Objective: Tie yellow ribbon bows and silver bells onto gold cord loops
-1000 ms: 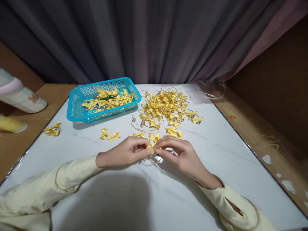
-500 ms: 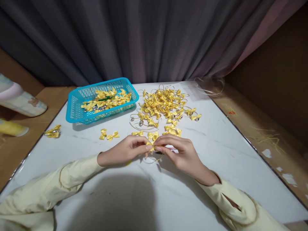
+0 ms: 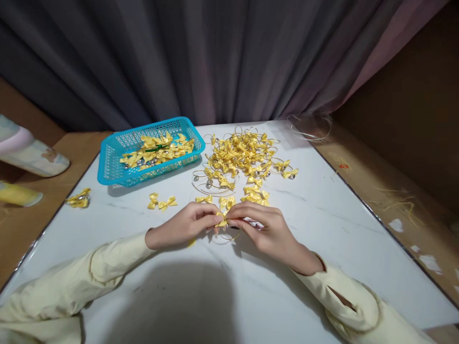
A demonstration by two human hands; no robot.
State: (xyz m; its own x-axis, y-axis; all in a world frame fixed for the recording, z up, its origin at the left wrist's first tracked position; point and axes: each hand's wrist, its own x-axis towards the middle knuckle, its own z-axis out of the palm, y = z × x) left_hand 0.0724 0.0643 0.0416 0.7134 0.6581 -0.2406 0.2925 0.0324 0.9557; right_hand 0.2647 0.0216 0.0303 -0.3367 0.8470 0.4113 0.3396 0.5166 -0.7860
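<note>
My left hand (image 3: 186, 224) and my right hand (image 3: 267, 229) meet at the middle of the white marble table (image 3: 322, 224). Both pinch one small yellow ribbon bow (image 3: 222, 221) between fingertips. A thin gold wire loop (image 3: 225, 236) hangs under the bow onto the table. Just beyond my fingers lies a pile of yellow bows with gold loops and silver bells (image 3: 244, 157). Two loose bows (image 3: 161, 202) lie to the left of my hands.
A blue plastic basket (image 3: 111, 165) with several yellow bows and bells stands at the back left. One bow bundle (image 3: 79, 198) rests at the table's left edge. Clear wire coils (image 3: 311, 126) lie at the back right. Dark curtains hang behind; wooden surfaces flank the table.
Both hands have stayed together on the bow, fingers shifting slightly. The view has tipped a little, so everything sits slightly higher and further left in frame.
</note>
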